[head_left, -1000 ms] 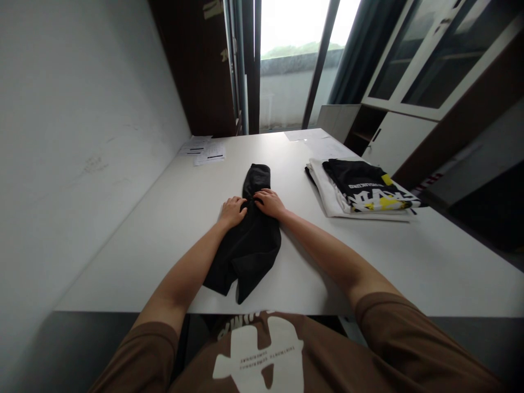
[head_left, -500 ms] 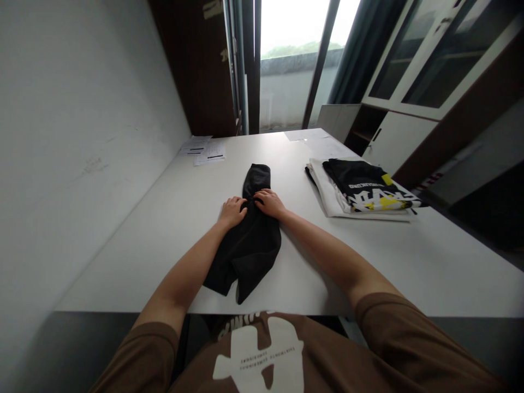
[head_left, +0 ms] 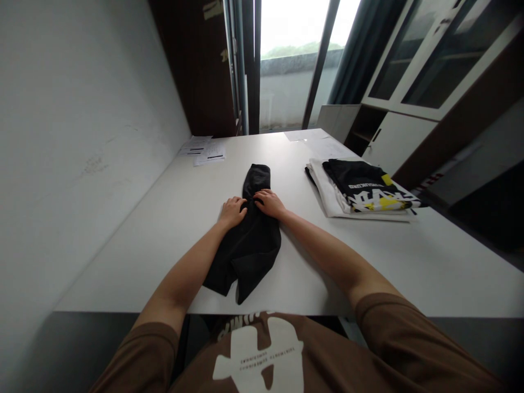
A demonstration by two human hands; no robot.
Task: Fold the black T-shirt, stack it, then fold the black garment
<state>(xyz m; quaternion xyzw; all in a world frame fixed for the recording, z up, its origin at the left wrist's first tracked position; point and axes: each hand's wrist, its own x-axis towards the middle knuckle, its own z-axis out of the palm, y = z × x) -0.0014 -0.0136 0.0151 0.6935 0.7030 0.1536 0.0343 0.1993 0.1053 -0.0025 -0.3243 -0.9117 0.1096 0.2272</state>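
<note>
Both hands pinch the middle of a black garment on a white table.

Head view: the left hand (head_left: 232, 210) and right hand (head_left: 268, 202) sit side by side, fingers curled and gripping the black garment (head_left: 249, 240) at its narrow waist; its rolled far end lies just beyond the fingertips, its loose end trails back between the forearms toward the table (head_left: 164, 229) edge. To do this well, I would keep both grips level and the cloth taut. Well right of the right hand lies a stack of folded shirts (head_left: 360, 188); far beyond the left hand, papers (head_left: 203, 149).
</note>
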